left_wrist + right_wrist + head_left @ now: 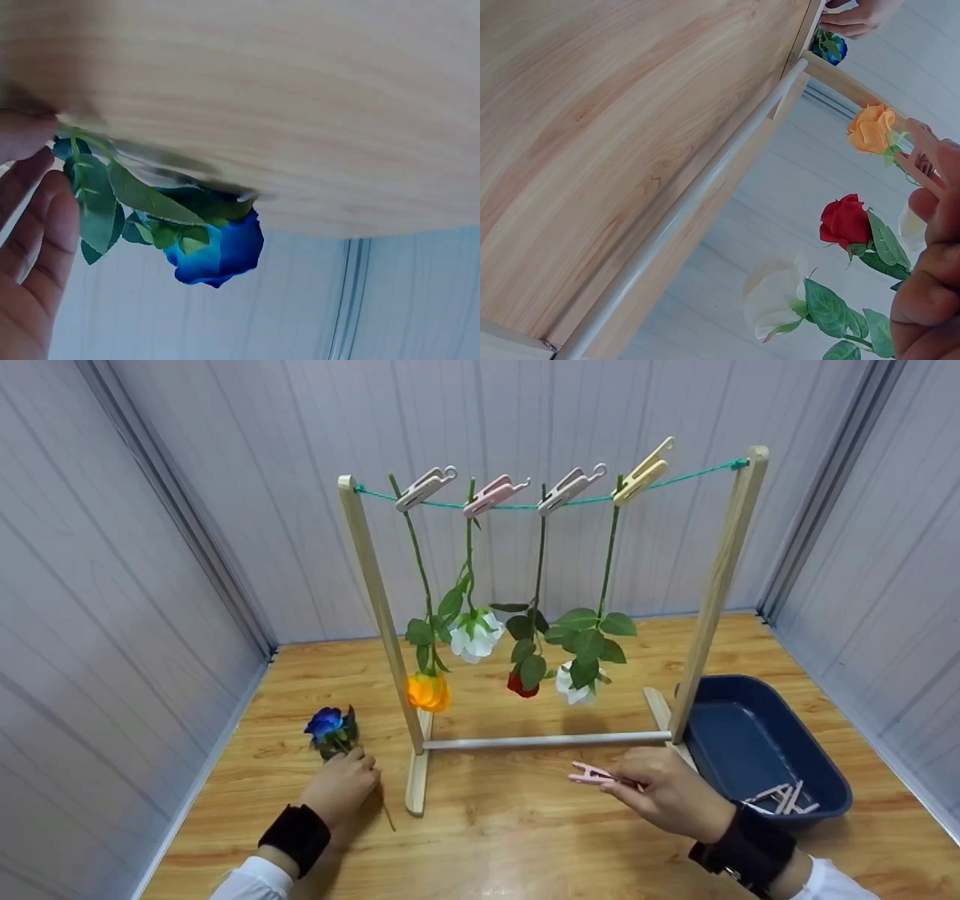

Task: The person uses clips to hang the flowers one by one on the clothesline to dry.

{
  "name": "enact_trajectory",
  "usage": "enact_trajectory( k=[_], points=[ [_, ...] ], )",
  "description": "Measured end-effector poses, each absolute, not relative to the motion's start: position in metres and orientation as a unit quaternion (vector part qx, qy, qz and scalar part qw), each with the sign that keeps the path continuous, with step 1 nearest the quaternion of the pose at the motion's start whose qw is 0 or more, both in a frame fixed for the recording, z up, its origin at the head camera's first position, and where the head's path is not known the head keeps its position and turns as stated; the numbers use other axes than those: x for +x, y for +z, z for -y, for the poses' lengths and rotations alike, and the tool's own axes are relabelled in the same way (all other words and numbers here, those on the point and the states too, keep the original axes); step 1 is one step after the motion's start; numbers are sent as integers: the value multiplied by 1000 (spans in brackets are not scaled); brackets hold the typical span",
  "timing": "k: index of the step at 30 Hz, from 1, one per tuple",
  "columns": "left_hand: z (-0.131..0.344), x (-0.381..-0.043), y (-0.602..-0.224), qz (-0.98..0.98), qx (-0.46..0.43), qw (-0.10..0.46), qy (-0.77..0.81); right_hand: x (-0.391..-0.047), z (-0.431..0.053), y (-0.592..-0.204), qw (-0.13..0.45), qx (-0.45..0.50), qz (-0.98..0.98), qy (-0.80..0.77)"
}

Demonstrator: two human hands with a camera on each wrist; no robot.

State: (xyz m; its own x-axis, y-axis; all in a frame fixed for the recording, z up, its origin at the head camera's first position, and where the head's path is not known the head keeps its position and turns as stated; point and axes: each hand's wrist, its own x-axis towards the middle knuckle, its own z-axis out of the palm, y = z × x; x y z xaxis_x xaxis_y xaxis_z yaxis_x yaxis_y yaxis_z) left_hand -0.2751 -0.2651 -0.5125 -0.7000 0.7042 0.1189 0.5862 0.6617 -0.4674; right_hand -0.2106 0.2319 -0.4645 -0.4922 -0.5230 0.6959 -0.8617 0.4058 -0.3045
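Observation:
A blue rose (325, 724) with green leaves lies on the table at the left, its stem running toward the front. My left hand (342, 784) pinches that stem just below the leaves; the left wrist view shows the thumb and fingers (52, 232) around it. My right hand (666, 791) holds a pink clothespin (590, 775) between thumb and fingers, its tip pointing left, in front of the rack's white crossbar (547, 741). In the right wrist view the same clothespin (922, 159) shows at the right edge, beside the fingers.
A wooden rack (721, 577) carries a green cord (694, 475). Clothespins hang an orange rose (428, 692), a red rose (523, 684), a white flower (477, 636) and a white rose (576, 684) from it. At right stands a dark blue basin (750, 690) with several clothespins (784, 797).

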Motion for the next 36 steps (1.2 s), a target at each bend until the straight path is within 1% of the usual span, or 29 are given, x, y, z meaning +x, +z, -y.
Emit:
enact_trajectory(
  k=[5, 7, 11, 14, 26, 31, 36],
  points=[
    [267, -279, -511, 877, -388, 182, 220, -212, -232, -465, 263, 435, 795, 331],
    [267, -279, -510, 875, -391, 173, 228, -212, -232, -465, 263, 435, 795, 332],
    [268, -278, -511, 889, -382, 126, 218, -211, -233, -466, 259, 430, 799, 333],
    [269, -279, -513, 895, -377, 107, 213, -209, -233, -467, 258, 426, 802, 330],
    [270, -284, -513, 889, -388, 115, 216, -210, -234, -469, 270, 429, 797, 329],
    [270, -284, -512, 883, -399, 124, 214, -210, -234, -469, 263, 424, 800, 334],
    [271, -285, -512, 882, -413, 115, 196, -210, -234, -469, 252, 421, 802, 339]
  ],
)
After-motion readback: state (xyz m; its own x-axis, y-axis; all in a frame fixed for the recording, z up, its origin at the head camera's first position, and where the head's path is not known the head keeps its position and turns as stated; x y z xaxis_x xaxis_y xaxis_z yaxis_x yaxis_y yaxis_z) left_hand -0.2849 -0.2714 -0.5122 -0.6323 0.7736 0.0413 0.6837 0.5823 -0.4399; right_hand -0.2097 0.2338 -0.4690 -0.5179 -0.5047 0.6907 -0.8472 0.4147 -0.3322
